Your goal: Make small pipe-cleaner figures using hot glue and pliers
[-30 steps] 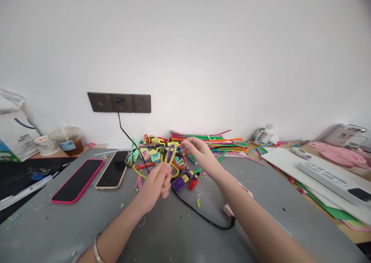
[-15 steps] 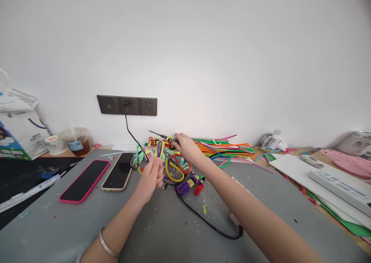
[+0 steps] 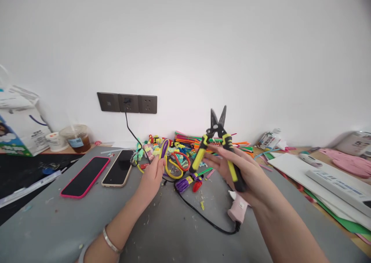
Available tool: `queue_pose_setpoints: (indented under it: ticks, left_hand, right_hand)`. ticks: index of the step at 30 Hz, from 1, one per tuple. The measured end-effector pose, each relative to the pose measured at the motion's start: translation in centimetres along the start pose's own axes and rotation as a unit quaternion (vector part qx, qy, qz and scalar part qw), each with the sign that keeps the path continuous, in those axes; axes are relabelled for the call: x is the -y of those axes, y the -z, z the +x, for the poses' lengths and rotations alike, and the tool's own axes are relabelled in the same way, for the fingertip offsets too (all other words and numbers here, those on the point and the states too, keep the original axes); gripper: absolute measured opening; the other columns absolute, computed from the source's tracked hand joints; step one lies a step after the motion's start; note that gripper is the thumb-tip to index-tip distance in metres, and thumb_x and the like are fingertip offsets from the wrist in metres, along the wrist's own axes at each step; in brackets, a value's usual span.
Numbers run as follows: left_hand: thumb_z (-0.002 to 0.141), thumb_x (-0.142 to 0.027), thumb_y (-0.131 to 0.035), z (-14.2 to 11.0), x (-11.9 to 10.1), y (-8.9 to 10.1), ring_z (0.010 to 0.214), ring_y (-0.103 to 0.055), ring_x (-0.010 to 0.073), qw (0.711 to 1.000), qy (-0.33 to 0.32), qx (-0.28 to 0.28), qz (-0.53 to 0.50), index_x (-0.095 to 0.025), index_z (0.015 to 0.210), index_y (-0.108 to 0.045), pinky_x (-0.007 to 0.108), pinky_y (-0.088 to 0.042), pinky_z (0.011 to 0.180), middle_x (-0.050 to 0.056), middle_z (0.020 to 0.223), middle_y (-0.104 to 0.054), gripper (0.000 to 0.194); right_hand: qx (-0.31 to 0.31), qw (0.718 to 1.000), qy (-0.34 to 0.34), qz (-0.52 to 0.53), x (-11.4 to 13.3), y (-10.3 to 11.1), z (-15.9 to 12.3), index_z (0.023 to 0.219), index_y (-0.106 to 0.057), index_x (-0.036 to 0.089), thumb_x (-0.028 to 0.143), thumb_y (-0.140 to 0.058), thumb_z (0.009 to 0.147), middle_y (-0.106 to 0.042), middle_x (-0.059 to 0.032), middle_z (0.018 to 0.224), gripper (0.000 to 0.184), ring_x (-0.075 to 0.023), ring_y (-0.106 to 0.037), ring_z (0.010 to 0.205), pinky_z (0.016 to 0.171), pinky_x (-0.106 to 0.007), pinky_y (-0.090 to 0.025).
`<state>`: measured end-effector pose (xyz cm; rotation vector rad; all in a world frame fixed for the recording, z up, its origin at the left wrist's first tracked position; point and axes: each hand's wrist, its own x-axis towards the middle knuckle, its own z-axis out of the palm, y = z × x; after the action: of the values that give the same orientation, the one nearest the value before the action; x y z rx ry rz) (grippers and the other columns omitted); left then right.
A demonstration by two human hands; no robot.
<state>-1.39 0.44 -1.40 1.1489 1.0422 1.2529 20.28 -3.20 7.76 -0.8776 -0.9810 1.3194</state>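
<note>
My left hand (image 3: 153,178) is closed on a bent bunch of purple and yellow pipe cleaners (image 3: 164,148), whose loop rises above the fingers. In my right hand (image 3: 237,164) is a pair of wire cutters (image 3: 216,131) with black and yellow handles, jaws spread and pointing up. Between the hands lie a purple pipe-cleaner figure (image 3: 183,184) and a small red piece (image 3: 197,186). A pink glue gun (image 3: 238,207) rests beneath my right hand, partly covered by it.
Two phones, one pink-cased (image 3: 85,177) and one beige-cased (image 3: 118,168), lie at left. A black cord (image 3: 199,214) crosses the mat. Colourful pipe cleaners (image 3: 188,137) are heaped by the wall. A drink cup (image 3: 77,140) stands back left; white sheets (image 3: 285,166) lie right.
My right hand has lifted the wire cutters from the pile and drawn them right and nearer, and their handles have spread. My left hand still holds the pipe cleaners, shifted slightly right.
</note>
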Motion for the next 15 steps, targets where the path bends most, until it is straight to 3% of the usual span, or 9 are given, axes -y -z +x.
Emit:
queue_pose_setpoints:
  ticks: [4,7,11,15]
  left_hand:
    - [0.087,-0.026,-0.062,-0.9,-0.3,-0.7,0.056,-0.049,0.0191,0.986,-0.093,-0.022,0.138,-0.023,0.081,-0.058,0.026,-0.027,0.053,-0.002,0.057,-0.048,0.009]
    - [0.089,-0.026,-0.059,-1.3,-0.4,-1.1,0.060,-0.054,0.0222,0.969,-0.121,-0.010,0.217,-0.023,0.086,-0.059,0.026,-0.030,0.056,-0.001,0.055,-0.050,0.005]
    - [0.097,-0.034,-0.040,-1.2,-0.1,-1.0,0.064,-0.062,0.0246,0.937,-0.132,0.016,0.324,-0.018,0.101,-0.059,0.028,-0.038,0.059,0.004,0.064,-0.062,0.025]
    - [0.100,-0.038,-0.025,-1.1,0.0,-0.9,0.072,-0.067,0.0267,0.899,-0.130,0.019,0.418,-0.014,0.111,-0.059,0.030,-0.042,0.063,0.009,0.072,-0.068,0.043]
  right_hand:
    - [0.048,0.977,-0.075,0.193,-2.2,0.0,-3.9,0.079,-0.069,0.026,0.036,-0.069,0.073,-0.072,-0.0121,0.107,0.012,-0.0388,-0.065,0.109,0.090,-0.059,-0.051]
    - [0.076,0.956,-0.089,0.268,-3.4,-0.4,-5.2,0.080,-0.069,0.029,0.035,-0.066,0.068,-0.072,-0.0108,0.105,0.014,-0.0399,-0.064,0.110,0.091,-0.059,-0.048]
    - [0.099,0.960,-0.095,0.246,-3.6,0.1,-6.4,0.082,-0.068,0.028,0.036,-0.066,0.065,-0.072,-0.0106,0.106,0.019,-0.0393,-0.062,0.109,0.094,-0.056,-0.045]
    - [0.114,0.980,-0.118,0.108,-4.5,1.9,-7.4,0.100,-0.070,0.025,0.034,-0.067,0.071,-0.071,-0.0108,0.109,0.030,-0.0342,-0.061,0.105,0.095,-0.048,-0.044]
